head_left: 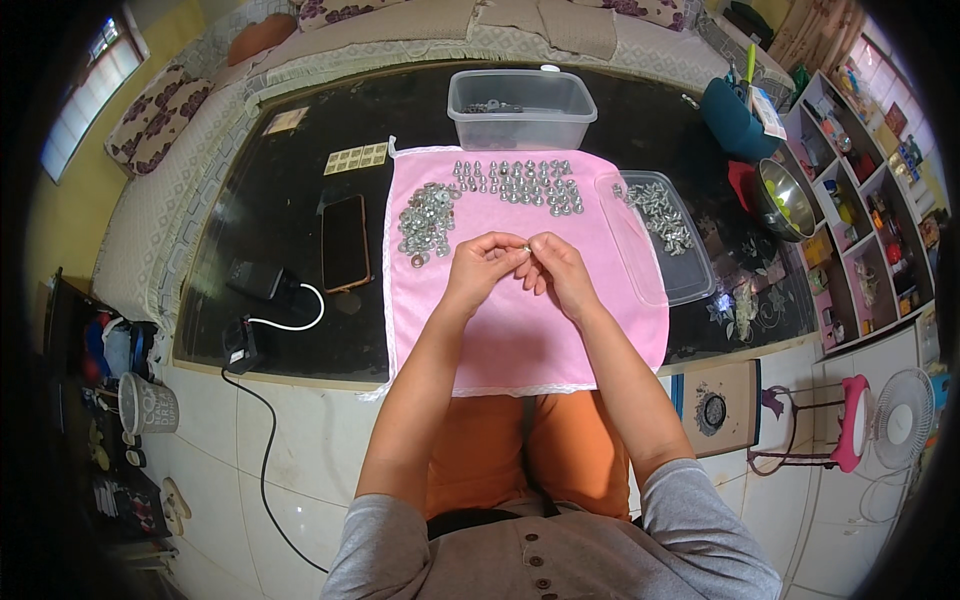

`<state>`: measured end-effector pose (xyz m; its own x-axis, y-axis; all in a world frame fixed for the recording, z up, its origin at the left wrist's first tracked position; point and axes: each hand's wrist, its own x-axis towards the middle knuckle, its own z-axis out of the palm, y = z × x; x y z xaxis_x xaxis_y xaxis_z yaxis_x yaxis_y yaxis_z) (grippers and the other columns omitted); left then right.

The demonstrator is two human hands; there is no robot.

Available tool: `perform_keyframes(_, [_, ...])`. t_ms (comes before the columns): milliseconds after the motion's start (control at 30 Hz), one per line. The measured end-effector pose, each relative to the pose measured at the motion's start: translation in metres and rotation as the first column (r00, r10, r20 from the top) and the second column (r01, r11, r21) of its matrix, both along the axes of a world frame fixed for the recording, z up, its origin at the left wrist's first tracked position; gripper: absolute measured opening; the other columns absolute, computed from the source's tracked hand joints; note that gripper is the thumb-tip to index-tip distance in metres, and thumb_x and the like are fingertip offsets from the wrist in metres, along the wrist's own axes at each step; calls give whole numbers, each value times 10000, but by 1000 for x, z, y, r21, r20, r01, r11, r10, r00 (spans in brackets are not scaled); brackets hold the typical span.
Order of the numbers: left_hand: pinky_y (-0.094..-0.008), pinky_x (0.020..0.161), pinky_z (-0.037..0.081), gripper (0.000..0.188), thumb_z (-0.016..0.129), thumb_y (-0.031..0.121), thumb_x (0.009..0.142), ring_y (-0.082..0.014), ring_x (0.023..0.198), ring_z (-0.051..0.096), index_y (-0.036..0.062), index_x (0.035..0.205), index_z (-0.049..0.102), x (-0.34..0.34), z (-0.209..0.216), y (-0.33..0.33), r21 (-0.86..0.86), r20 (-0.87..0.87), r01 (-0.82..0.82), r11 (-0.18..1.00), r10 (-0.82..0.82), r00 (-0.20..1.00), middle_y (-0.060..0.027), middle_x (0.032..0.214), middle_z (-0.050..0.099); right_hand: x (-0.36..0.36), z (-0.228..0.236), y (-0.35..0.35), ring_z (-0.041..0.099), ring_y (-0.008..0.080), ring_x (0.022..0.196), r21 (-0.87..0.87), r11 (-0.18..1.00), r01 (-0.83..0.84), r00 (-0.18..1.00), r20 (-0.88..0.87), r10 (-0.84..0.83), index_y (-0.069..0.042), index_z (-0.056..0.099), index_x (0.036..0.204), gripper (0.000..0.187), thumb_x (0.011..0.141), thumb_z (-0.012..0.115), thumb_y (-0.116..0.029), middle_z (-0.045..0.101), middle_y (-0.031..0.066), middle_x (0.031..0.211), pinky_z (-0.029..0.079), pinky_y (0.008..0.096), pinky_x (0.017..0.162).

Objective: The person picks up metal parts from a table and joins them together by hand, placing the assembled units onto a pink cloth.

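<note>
My left hand [488, 262] and my right hand [560, 267] meet fingertip to fingertip above a pink cloth [480, 350]. Both sets of fingers are closed in a pinch on a small shiny metal piece [526, 247], mostly covered by the fingertips; its exact kind does not show. Beyond my left hand lies a loose heap of metal washers [427, 217]. Rows of small metal cone-shaped pieces [525, 182] stand upright along the cloth's far part. To the right, a clear shallow tray [692, 285] holds many silver screws [657, 212], with its clear lid [635, 250] lying beside it on the cloth.
A clear plastic tub [522, 128] with dark pieces inside stands behind the cloth. On the dark table [290, 180], a phone [345, 243] and a black charger with white cable [262, 280] lie at left. A teal container [735, 118] and metal bowl [783, 200] are at right.
</note>
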<state>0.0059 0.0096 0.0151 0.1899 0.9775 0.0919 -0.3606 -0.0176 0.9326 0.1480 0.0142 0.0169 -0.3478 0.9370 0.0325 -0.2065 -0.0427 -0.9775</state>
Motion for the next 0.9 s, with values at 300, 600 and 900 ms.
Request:
perform_keyframes(300, [-199,560,432,110,571,-6,759,-85,601,524,-23,867,567,1,-5,2,32,-39,30,999,-29,999,-57,697,569,2,-3,2,467,74,453,-26,1000,-17,1000,9,17,-32,500,761,283,887,379,-255,530,48,588,365,170,399])
perform_keyframes(600, [-203,574,438,115,574,-13,752,-89,612,528,-22,866,566,1,-6,2,42,-23,8,999,-7,1000,-53,695,565,4,-6,3,472,80,444,-24,999,-32,999,11,33,-28,506,767,285,881,393,-264,532,58,577,372,168,403])
perform_keyframes(900, [-207,574,438,110,578,10,758,-94,618,527,-22,863,561,-1,-2,1,22,-29,35,999,-35,999,-59,711,571,1,-3,2,482,78,483,-15,999,-31,999,25,32,-27,503,785,284,880,399,-274,540,60,625,372,172,406])
